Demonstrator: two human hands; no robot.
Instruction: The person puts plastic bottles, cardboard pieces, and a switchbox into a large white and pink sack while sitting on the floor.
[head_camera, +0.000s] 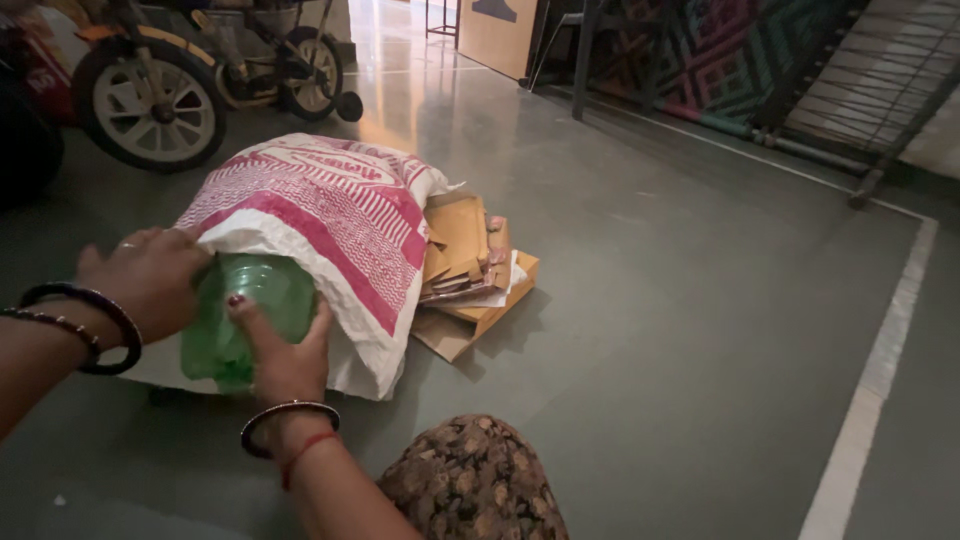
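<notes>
A green plastic bottle (245, 305) sits at the mouth of a large white sack with red stripes (330, 225) lying on the floor. My right hand (283, 350) grips the bottle from below, thumb and fingers around its base. My left hand (145, 275) presses on the bottle's left side and on the sack's rim. Both wrists wear bangles. The bottle's far end is hidden inside the sack.
Flattened brown cardboard boxes (468, 270) lie stacked against the sack's right side. A small bicycle with training wheels (205, 75) stands behind. A metal cot frame (800, 80) leans at the back right. A white line (875, 370) marks the grey floor. My patterned knee (470, 480) is below.
</notes>
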